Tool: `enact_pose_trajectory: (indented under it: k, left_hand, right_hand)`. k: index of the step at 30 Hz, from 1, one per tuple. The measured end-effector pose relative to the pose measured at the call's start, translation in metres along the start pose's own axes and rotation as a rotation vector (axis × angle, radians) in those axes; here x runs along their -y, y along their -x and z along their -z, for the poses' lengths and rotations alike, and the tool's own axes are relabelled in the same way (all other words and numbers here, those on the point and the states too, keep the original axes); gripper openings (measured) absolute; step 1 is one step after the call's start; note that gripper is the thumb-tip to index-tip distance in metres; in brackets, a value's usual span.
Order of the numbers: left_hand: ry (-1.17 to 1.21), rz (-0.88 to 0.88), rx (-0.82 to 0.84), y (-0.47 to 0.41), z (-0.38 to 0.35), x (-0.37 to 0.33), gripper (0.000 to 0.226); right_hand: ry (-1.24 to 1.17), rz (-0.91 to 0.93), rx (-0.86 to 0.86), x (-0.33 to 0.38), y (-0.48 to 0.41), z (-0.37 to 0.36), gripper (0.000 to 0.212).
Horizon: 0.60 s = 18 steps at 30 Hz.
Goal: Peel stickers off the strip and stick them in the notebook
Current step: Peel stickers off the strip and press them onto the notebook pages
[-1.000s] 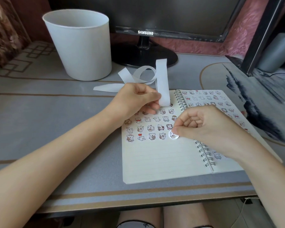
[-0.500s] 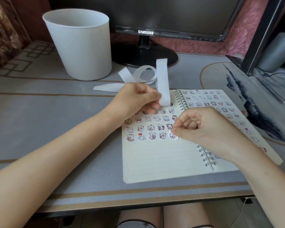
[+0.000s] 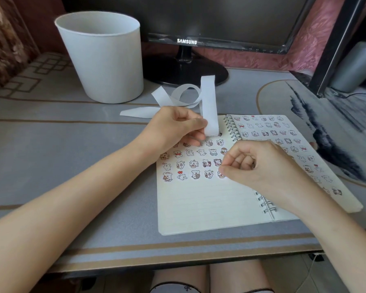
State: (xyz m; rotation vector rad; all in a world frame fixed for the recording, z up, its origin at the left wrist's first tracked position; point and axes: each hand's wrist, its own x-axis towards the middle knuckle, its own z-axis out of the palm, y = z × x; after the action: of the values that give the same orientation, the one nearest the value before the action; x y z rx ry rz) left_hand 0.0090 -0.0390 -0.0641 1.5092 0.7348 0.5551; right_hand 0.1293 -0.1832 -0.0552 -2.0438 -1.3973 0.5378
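Left hand (image 3: 173, 127) pinches the white strip (image 3: 209, 106) btwn thumb & fingers, grip closed on it; strip stands up, curls back and trails onto the bench (image 3: 51, 149). Right hand (image 3: 262, 166) curled, fingertips pressed down on a sticker (image 3: 220, 174) at the end of the lowest row on the notebook (image 3: 203, 204) left page. Notebook lies open, both pages w/ sticker rows. Behind: white bin (image 3: 106, 60), Samsung monitor (image 3: 186, 41).

A: Bright, even daylight; soft shadows under both forearms on the surface (image 3: 72, 166); mild sheen on the dark monitor (image 3: 199, 15).
B: Sharp centre; wide-angle bending at edges; corners slightly soft.
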Motion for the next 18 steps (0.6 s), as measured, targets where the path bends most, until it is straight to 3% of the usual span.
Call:
enact_pose_trajectory:
  k: [8, 18]
  left_hand:
    - [-0.011, 0.003, 0.004, 0.0004, -0.0006, -0.0004, 0.008]
    - [-0.013, 0.001, 0.01, 0.0004, -0.0003, -0.0009, 0.009]
  right_hand:
    - [0.045, 0.014, -0.054, -0.0042, 0.0022, 0.0003, 0.021]
    - [-0.012, 0.006, -0.045, -0.0056, -0.0002, -0.0006, 0.011]
